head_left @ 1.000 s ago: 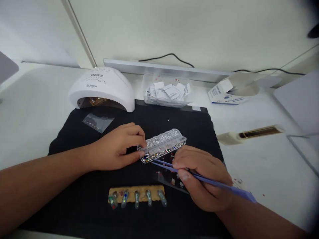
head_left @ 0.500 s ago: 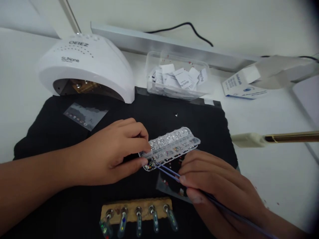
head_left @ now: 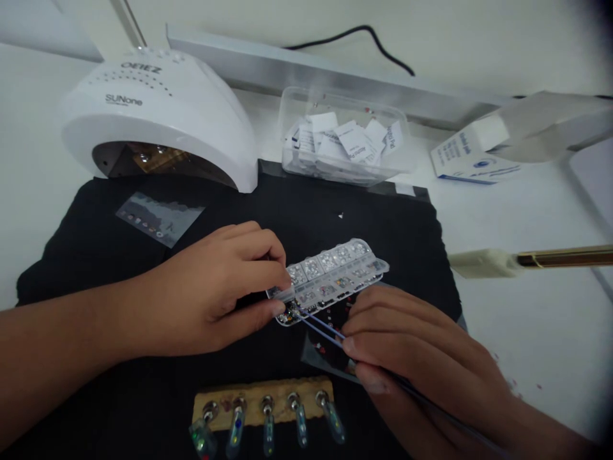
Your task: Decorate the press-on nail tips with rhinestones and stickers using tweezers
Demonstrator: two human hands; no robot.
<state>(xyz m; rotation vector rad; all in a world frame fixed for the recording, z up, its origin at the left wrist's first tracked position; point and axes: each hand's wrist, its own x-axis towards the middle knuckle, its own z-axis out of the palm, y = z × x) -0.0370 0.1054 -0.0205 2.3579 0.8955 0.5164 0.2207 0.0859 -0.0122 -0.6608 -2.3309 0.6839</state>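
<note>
My left hand grips the left end of a clear compartment case filled with small rhinestones, thumb on the near side and fingers on the far side. Purple tweezers are pinched in my right hand, with their tips inside the case's near left compartment beside my left thumb. Whether the tips hold a stone is too small to tell. Under the right hand lies a clear film with small red and pale pieces. Several decorated nail tips stand on metal holders along a wooden block near the front.
A white nail lamp stands back left, with a wooden piece inside. Behind the black mat are a clear tub of alcohol pad packets and a white box. A film sheet lies left; a brush is at right.
The tweezers' two arms look wider apart than before, their tips still in the same compartment. The view has shifted slightly; both hands keep nearly the same pose.
</note>
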